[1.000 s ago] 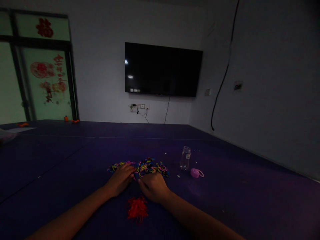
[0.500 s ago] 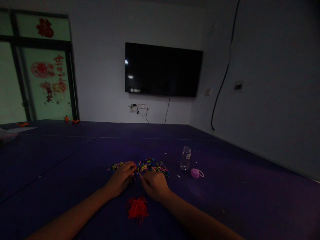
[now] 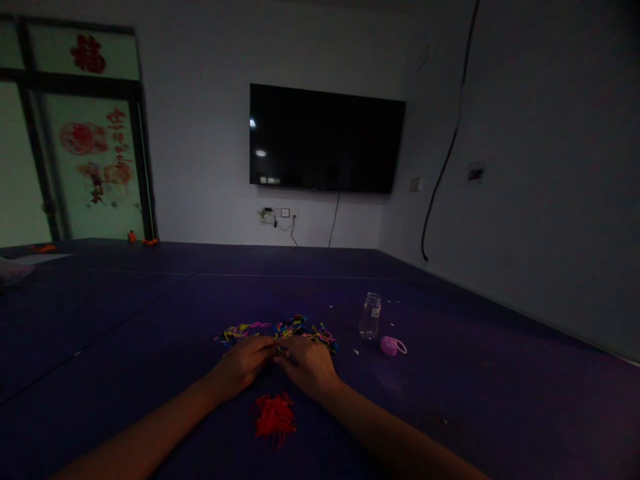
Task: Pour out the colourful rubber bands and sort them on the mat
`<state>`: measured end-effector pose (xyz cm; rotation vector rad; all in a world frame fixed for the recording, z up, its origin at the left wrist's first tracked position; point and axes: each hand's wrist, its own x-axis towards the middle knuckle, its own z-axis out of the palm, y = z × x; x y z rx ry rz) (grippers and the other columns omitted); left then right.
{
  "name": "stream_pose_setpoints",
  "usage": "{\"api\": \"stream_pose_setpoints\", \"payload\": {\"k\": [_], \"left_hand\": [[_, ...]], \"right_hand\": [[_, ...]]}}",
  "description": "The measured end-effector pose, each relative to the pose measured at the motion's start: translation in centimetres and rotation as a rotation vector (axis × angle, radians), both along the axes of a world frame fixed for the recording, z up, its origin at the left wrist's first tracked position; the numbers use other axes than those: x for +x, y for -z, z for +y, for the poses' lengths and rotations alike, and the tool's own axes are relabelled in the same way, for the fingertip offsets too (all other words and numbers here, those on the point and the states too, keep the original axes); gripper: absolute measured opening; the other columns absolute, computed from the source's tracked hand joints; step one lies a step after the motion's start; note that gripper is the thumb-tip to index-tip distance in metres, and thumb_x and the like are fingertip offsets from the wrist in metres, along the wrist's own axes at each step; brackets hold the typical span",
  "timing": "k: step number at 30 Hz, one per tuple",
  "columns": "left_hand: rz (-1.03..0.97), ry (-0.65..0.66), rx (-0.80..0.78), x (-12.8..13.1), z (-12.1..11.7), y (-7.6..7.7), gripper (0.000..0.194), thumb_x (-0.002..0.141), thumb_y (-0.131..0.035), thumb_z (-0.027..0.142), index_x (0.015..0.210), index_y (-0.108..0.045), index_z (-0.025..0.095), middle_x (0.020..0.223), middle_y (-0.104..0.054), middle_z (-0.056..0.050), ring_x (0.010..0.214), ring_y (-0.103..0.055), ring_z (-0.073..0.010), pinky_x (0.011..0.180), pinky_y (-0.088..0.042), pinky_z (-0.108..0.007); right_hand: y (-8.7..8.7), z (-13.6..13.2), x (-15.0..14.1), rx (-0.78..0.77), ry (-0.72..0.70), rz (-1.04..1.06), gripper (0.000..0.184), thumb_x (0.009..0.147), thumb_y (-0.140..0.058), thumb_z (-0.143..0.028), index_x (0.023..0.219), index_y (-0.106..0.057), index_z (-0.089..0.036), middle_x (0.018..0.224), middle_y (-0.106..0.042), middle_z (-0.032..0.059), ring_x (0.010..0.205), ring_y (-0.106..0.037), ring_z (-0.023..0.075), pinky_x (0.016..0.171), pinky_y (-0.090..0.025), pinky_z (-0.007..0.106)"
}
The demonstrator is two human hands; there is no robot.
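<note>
A loose pile of small loops in yellow, pink and blue (image 3: 295,325) lies in front of me; they may be rubber bands or clips, too small to tell. At its near edge, my left hand (image 3: 245,363) and my right hand (image 3: 311,363) meet with fingertips close together. The fingers of both hands are bent and drawn in; whatever they pinch is hidden. Nearer to me, between my forearms, sits a small heap of thin red loops or strands (image 3: 274,417), touched by neither hand.
Right of the pile a clear bottle (image 3: 369,320) stands uncapped, beside a pink cap with a ring (image 3: 390,345). White scraps dot the purple surface (image 3: 450,373). Orange objects (image 3: 150,241) lie at the far left edge. A television (image 3: 325,140) hangs on the wall.
My left hand has come slightly nearer and right, uncovering more of the pile's left part. My right hand's fingers have shifted until both hands' fingertips meet. Bottle and red heap stay put.
</note>
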<state>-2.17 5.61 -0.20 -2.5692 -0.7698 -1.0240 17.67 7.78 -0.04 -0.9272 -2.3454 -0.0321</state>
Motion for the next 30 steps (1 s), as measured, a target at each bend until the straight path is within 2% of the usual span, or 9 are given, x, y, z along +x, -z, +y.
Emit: {"api": "stream_pose_setpoints", "payload": {"k": [6, 11, 17, 24, 30], "left_hand": [[0.037, -0.001, 0.034, -0.2, 0.2, 0.7, 0.026, 0.094, -0.037, 0.012, 0.104, -0.061, 0.014, 0.096, -0.064, -0.011, 0.086, -0.06, -0.0183, 0.075, -0.051, -0.03], [0.065, 0.032, 0.121, -0.4, 0.7, 1.2, 0.029, 0.094, -0.034, 0.013, 0.106, -0.061, 0.013, 0.097, -0.064, -0.012, 0.087, -0.06, -0.0199, 0.076, -0.052, -0.033], [0.087, -0.013, 0.101, -0.5, 0.3, 1.0, 0.031, 0.095, -0.033, 0.015, 0.111, -0.06, 0.014, 0.098, -0.065, -0.012, 0.09, -0.061, -0.0196, 0.08, -0.052, -0.034], [0.074, -0.018, 0.153, -0.9, 0.9, 1.6, 0.029, 0.095, -0.034, 0.014, 0.104, -0.062, 0.015, 0.093, -0.066, -0.01, 0.086, -0.062, -0.0187, 0.078, -0.052, -0.032], [0.077, -0.009, 0.177, -0.7, 0.8, 1.4, 0.03, 0.096, -0.032, 0.015, 0.098, -0.062, 0.014, 0.091, -0.067, -0.01, 0.083, -0.063, -0.018, 0.075, -0.052, -0.031]], "right_hand": [[-0.1, -0.1, 0.1, 0.031, -0.05, -0.021, 0.026, 0.086, -0.054, -0.041, 0.104, -0.065, -0.025, 0.102, -0.069, 0.0031, 0.092, -0.064, 0.0171, 0.074, -0.046, 0.024], [-0.4, -0.5, 0.2, 0.047, -0.049, -0.025, 0.028, 0.086, -0.054, -0.045, 0.099, -0.065, -0.024, 0.095, -0.07, 0.0028, 0.084, -0.065, 0.0163, 0.069, -0.045, 0.023], [-0.2, -0.4, 0.2, 0.062, -0.057, -0.068, 0.019, 0.088, -0.053, -0.034, 0.095, -0.066, -0.023, 0.093, -0.071, 0.0018, 0.084, -0.064, 0.0148, 0.07, -0.044, 0.022], [-0.4, -0.3, 0.0, 0.066, -0.075, -0.138, 0.02, 0.09, -0.048, -0.027, 0.094, -0.067, -0.022, 0.091, -0.071, 0.0015, 0.083, -0.065, 0.0152, 0.069, -0.044, 0.022], [-0.2, -0.3, -0.1, 0.077, -0.05, -0.19, 0.019, 0.089, -0.048, -0.025, 0.09, -0.067, -0.019, 0.087, -0.071, 0.0035, 0.081, -0.065, 0.0171, 0.067, -0.044, 0.023]]}}
